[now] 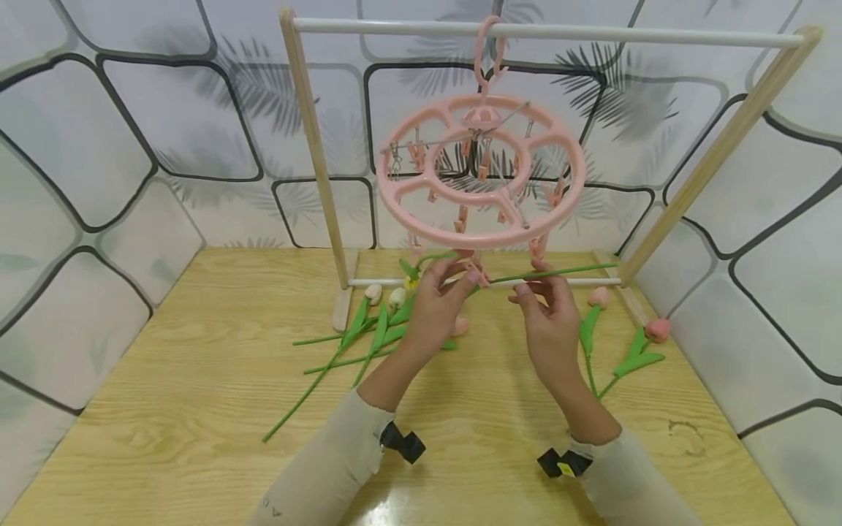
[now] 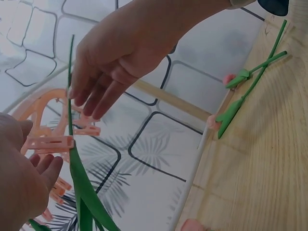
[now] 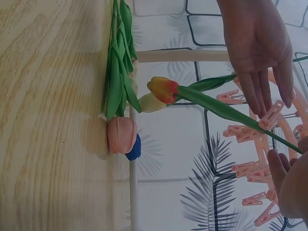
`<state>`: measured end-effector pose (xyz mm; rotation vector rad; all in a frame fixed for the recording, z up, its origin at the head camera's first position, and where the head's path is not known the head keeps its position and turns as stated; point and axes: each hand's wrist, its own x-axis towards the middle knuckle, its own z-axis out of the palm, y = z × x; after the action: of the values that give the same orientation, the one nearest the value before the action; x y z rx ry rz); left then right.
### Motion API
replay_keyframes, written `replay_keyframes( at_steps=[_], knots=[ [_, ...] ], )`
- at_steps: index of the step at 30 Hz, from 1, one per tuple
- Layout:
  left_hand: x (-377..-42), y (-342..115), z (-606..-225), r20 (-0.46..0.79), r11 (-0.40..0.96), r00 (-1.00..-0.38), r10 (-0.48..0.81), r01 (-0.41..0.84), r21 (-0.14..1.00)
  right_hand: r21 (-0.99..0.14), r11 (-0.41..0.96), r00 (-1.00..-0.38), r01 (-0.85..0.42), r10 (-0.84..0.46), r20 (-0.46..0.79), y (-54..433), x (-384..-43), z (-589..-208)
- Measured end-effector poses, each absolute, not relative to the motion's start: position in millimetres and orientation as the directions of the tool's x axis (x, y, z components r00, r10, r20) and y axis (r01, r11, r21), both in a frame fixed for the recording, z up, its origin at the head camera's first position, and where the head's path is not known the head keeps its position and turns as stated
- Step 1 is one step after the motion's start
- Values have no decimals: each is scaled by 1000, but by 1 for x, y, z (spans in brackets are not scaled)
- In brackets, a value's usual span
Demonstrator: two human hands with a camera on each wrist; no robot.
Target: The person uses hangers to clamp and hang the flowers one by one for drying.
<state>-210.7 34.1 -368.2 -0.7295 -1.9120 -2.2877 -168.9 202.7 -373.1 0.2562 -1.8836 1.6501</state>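
A pink clothespin (image 2: 50,143) meets the green stem of a red-and-yellow tulip (image 3: 163,90). My left hand (image 1: 434,303) is around this clothespin, thumb and fingers loosely parted on either side of it. Farther along the stem (image 1: 579,270), my right hand (image 1: 552,321) has its fingertips close at it, with the stem passing between parted thumb and forefinger. Above both hands, a round pink clip hanger (image 1: 421,230) with several dangling clothespins hangs by its hook. The tulip's blossom is hidden behind my left hand in the head view.
The hanger's hook is over a white bar (image 1: 388,28) on a wooden-legged frame (image 1: 717,161). White tulips (image 1: 397,297) and other stems lie to the left on the wooden table (image 1: 217,365). Two pink tulips (image 1: 658,330) lie to the right, by the frame's foot.
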Motion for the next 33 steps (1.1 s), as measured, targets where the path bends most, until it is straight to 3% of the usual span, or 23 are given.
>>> replay_keyframes(
  at_steps=[11, 16, 21, 27, 33],
  knots=[
    [-192, 10, -368, 343, -15, -873, 347, 360, 933, -875, 244, -856, -418, 217, 469, 214, -161, -371],
    [-172, -8, -370, 448, 87, -821, 353, 505, 859, -901, 270, -901, -340, 181, 394, 224, -151, -377],
    [-162, -35, -362, 606, 112, -750, 264, 648, 753, -897, 345, -919, -278, 176, 353, 242, -139, -382],
    [-181, -55, -336, 712, 151, -680, 175, 733, 664, -879, 403, -923, -256, 168, 346, 261, -129, -389],
    [-214, -60, -314, 772, 203, -594, 224, 804, 559, -861, 456, -932, -226, 156, 327, 278, -119, -398]
  ],
)
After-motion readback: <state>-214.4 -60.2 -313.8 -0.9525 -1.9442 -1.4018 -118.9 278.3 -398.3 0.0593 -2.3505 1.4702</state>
